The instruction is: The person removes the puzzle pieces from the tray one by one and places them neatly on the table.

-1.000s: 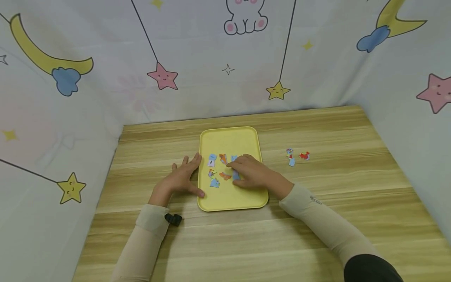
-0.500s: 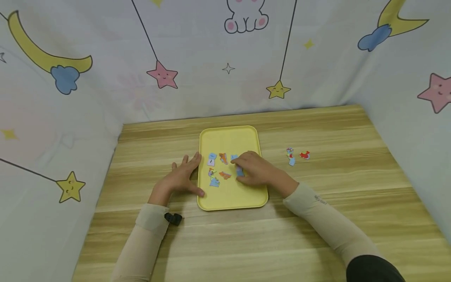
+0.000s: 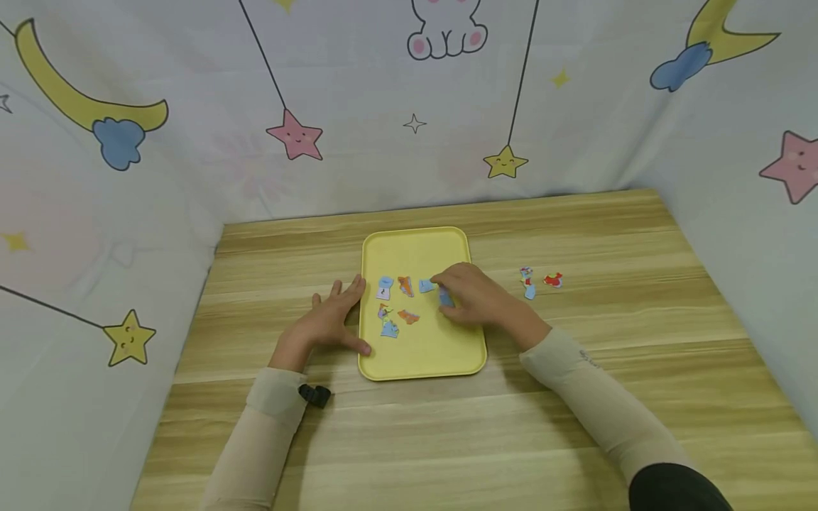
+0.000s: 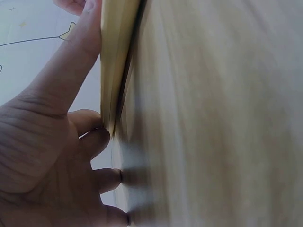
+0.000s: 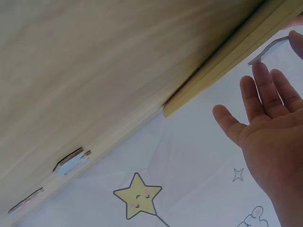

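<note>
The right hand [image 3: 474, 294] apparently pinches a blue piece [image 3: 445, 298], now shifted toward 2 o'clock, farther from the orange piece [image 3: 408, 316]; the spread left hand [image 3: 327, 323] touches the tray [image 3: 418, 360].

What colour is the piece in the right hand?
The piece looks blue where it shows, best in the head view.

White cloth backdrop [image 3: 358, 85], cartoon stars [image 3: 295, 135], wood-grain tabletop [image 3: 409, 440]
</note>
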Tool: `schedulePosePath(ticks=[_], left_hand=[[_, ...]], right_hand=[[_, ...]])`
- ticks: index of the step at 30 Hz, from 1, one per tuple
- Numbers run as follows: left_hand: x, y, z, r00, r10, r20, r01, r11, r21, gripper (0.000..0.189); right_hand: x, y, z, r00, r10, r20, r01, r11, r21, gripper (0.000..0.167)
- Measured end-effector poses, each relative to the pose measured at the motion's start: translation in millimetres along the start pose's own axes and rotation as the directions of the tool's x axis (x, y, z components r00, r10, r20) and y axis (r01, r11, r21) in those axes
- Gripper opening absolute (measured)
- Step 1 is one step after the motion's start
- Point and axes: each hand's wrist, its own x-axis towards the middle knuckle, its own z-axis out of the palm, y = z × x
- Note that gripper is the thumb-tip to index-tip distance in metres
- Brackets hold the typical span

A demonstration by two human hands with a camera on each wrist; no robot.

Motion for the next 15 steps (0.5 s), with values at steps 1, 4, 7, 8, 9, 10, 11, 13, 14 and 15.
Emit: schedulePosePath(ticks=[1, 4, 7, 8, 9, 10, 11, 13, 14, 15], left_hand=[[0.0, 0.0, -0.2, 1.000, 0.001, 0.000, -0.001, 1.000, -0.001, 0.145], [-0.1, -0.6, -0.6, 1.000, 0.002, -0.002, -0.002, 1.000, -0.007, 0.145], [-0.3, -1.4, -1.0, 1.000, 0.003, -0.004, -0.003, 1.000, -0.010, 0.145], [-0.4, -1.6, -1.1, 1.000, 0.002, -0.005, -0.002, 1.000, -0.011, 0.145], [-0.5, -1.9, -1.2, 1.000, 0.001, -0.005, -0.001, 1.000, -0.009, 0.146], [-0.4, -2.1, -1.2, 1.000, 0.000, -0.005, 0.000, 1.000, -0.009, 0.146], [-0.4, -2.2, -1.1, 1.000, -0.002, -0.003, 0.002, 1.000, -0.008, 0.146], [-0.3, -2.3, -0.8, 1.000, -0.002, 0.000, 0.002, 1.000, -0.007, 0.146], [-0.2, -2.3, -0.7, 1.000, -0.003, 0.002, 0.003, 1.000, -0.005, 0.146], [-0.1, -2.3, -0.5, 1.000, -0.003, 0.003, 0.003, 1.000, -0.005, 0.146]], right_hand=[[-0.5, 1.4, -1.0, 1.000, 0.009, 0.003, -0.009, 1.000, -0.006, 0.048], [-2.8, 5.2, -2.9, 0.999, 0.035, 0.010, -0.035, 0.999, -0.019, 0.047], [-5.8, 7.1, -6.1, 0.999, 0.051, 0.013, -0.051, 0.998, -0.021, 0.047], [-6.8, 8.0, -7.0, 0.999, 0.052, 0.009, -0.052, 0.998, -0.019, 0.047], [-8.0, 8.9, -7.9, 0.999, 0.051, 0.004, -0.051, 0.999, -0.020, 0.047], [-9.0, 9.8, -8.9, 0.999, 0.047, -0.003, -0.047, 0.999, -0.024, 0.047], [-10.4, 10.4, -10.3, 0.999, 0.049, -0.010, -0.049, 0.998, -0.026, 0.047], [-12.9, 11.9, -12.7, 0.998, 0.056, -0.020, -0.056, 0.998, -0.033, 0.047], [-14.1, 12.9, -13.8, 0.998, 0.064, -0.023, -0.065, 0.997, -0.034, 0.047], [-15.4, 13.6, -15.0, 0.997, 0.075, -0.024, -0.075, 0.997, -0.032, 0.047]])
